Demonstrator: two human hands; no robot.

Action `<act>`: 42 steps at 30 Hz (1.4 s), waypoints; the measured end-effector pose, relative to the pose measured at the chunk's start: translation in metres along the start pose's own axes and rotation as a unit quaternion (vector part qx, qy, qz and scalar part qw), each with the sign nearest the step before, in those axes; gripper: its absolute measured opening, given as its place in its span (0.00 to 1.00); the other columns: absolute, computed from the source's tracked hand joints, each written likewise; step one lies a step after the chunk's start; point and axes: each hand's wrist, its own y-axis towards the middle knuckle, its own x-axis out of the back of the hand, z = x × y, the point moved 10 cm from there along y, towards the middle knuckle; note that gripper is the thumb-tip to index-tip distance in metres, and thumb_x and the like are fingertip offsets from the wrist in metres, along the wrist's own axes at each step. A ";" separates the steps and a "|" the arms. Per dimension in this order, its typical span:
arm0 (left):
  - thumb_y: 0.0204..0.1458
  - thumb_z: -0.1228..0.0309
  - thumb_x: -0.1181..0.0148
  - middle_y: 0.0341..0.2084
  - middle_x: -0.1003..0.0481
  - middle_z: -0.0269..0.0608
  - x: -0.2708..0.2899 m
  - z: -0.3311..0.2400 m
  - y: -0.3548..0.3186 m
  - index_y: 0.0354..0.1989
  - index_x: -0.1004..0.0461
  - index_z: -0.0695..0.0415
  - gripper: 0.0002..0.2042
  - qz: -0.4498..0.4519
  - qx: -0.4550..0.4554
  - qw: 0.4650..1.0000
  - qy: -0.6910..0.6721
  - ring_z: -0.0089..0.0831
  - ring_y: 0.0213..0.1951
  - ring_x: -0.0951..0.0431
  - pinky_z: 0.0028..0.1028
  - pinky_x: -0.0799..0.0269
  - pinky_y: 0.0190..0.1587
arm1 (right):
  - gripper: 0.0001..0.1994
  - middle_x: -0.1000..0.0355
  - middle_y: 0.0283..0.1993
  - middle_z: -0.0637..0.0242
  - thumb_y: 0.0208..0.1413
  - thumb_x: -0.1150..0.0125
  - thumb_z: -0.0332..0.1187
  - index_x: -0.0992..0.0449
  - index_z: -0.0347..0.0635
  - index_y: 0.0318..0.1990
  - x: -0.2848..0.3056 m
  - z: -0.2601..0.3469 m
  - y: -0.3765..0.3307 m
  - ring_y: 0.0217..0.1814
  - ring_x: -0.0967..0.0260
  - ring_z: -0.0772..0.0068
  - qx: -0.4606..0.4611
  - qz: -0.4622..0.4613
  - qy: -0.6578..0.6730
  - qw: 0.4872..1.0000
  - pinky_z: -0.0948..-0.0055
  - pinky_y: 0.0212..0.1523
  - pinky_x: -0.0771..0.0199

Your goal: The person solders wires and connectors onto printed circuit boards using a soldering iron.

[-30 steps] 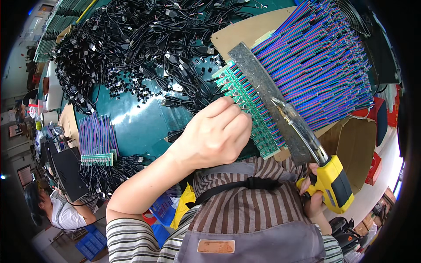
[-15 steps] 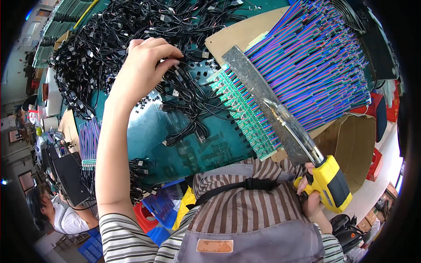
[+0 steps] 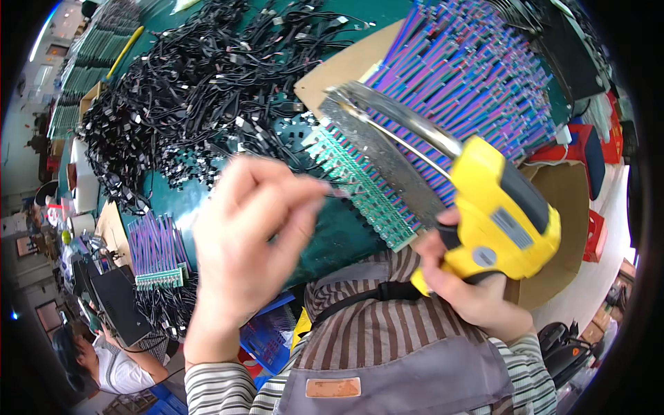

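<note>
My right hand (image 3: 470,294) is wrapped round the handle of a yellow and black soldering gun (image 3: 494,207). Its metal tip lies over a dark flat bar (image 3: 408,173), which rests across wires beside a row of small green circuit boards (image 3: 360,187). Left of that row is my left hand (image 3: 256,221), blurred by motion, its thumb and fingers pinched on a thin wire end (image 3: 339,193) that points at the boards. The rest of that wire is hidden by the hand. Bundles of blue, red and green wires (image 3: 456,97) fan out from the boards on the far side.
A large heap of black cables (image 3: 187,90) covers the back left of the green table (image 3: 332,242). Another wired board row (image 3: 162,277) is at the left edge. A cardboard box (image 3: 570,235) stands at the right. A person (image 3: 111,360) sits at the lower left.
My left hand has come from the black cables down and toward the boards, now pinching a wire end. My right hand has raised the soldering gun and moved it left, over the bar.
</note>
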 end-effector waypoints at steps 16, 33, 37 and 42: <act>0.35 0.84 0.30 0.26 0.28 0.37 -0.027 -0.052 -0.041 0.31 0.18 0.58 0.13 -0.072 -0.121 0.990 -0.002 0.26 0.22 0.27 0.24 0.31 0.23 | 0.22 0.26 0.38 0.61 0.59 0.42 0.18 0.41 0.36 0.59 -0.015 0.005 0.017 0.37 0.25 0.73 0.070 -0.060 -0.116 0.989 0.75 0.39 0.23; 0.39 0.83 0.30 0.26 0.27 0.34 -0.024 -0.008 -0.046 0.32 0.18 0.59 0.10 -0.051 0.094 0.984 -0.141 0.17 0.22 0.33 0.18 0.40 0.23 | 0.20 0.27 0.35 0.63 0.61 0.44 0.21 0.40 0.34 0.59 0.003 0.009 0.017 0.33 0.26 0.76 0.056 -0.085 0.065 0.993 0.77 0.35 0.24; 0.42 0.82 0.31 0.26 0.28 0.37 -0.031 -0.016 -0.039 0.36 0.18 0.58 0.11 -0.027 0.007 0.999 -0.037 0.28 0.25 0.26 0.25 0.31 0.26 | 0.20 0.29 0.36 0.56 0.65 0.46 0.32 0.44 0.39 0.60 0.005 0.015 0.006 0.29 0.30 0.73 -0.022 -0.068 -0.076 0.995 0.73 0.33 0.28; 0.40 0.79 0.39 0.31 0.30 0.41 -0.063 -0.003 -0.036 0.41 0.22 0.63 0.16 0.041 -0.091 0.995 0.031 0.36 0.32 0.26 0.31 0.28 0.34 | 0.29 0.30 0.46 0.54 0.68 0.56 0.54 0.46 0.40 0.64 0.025 0.009 -0.028 0.29 0.30 0.73 0.010 -0.014 -0.171 0.985 0.72 0.34 0.27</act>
